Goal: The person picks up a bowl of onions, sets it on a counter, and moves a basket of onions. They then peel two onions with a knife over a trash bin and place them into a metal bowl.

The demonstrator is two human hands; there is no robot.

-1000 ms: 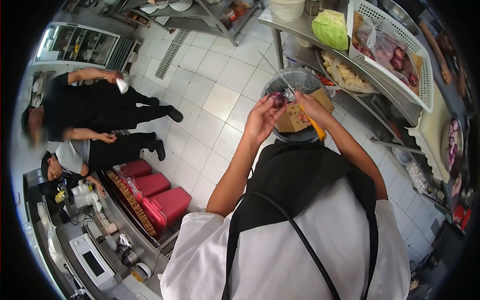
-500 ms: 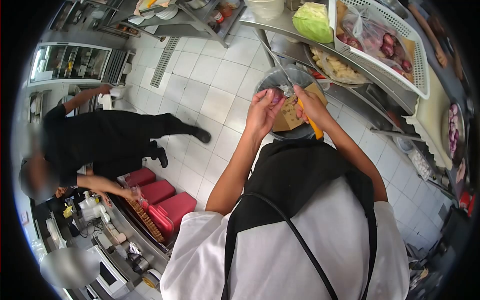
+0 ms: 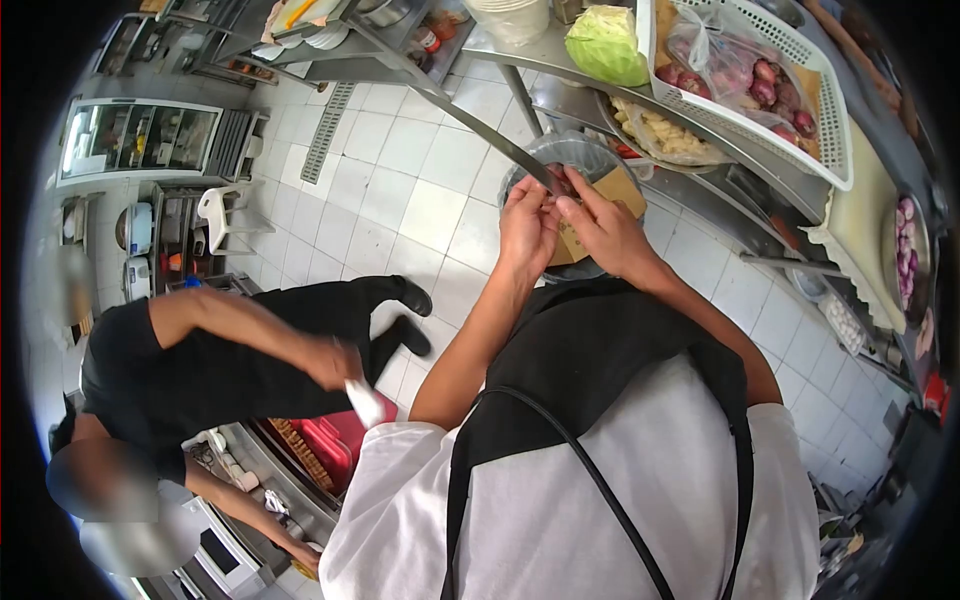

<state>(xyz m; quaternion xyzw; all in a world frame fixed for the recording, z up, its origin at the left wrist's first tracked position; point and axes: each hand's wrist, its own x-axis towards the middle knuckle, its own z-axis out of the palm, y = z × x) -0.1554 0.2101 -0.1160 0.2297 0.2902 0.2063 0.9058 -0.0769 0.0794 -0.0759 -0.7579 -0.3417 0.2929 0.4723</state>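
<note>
Onion (image 3: pixel 562 184) sits small and dark red between the two hands, held in the air above the black-lined bin (image 3: pixel 590 150), with a piece of cardboard (image 3: pixel 612 190) leaning inside the bin beneath it. The left hand (image 3: pixel 527 228) is curled around the onion, fingers closed over most of it, so only a sliver shows. The right hand (image 3: pixel 603 232) is closed on the knife (image 3: pixel 495 140); its handle is hidden under the palm, and the long blade runs up and to the left from the fingertips.

The onion looks light and firm, but its papery skin probably slips loose, and any peeled flesh would be slick. A cupped hold around its middle, clear of the blade's edge, seems safest.

A white basket (image 3: pixel 835 150) of bagged red onions rests on the steel counter beside a cabbage (image 3: pixel 605 45).
</note>
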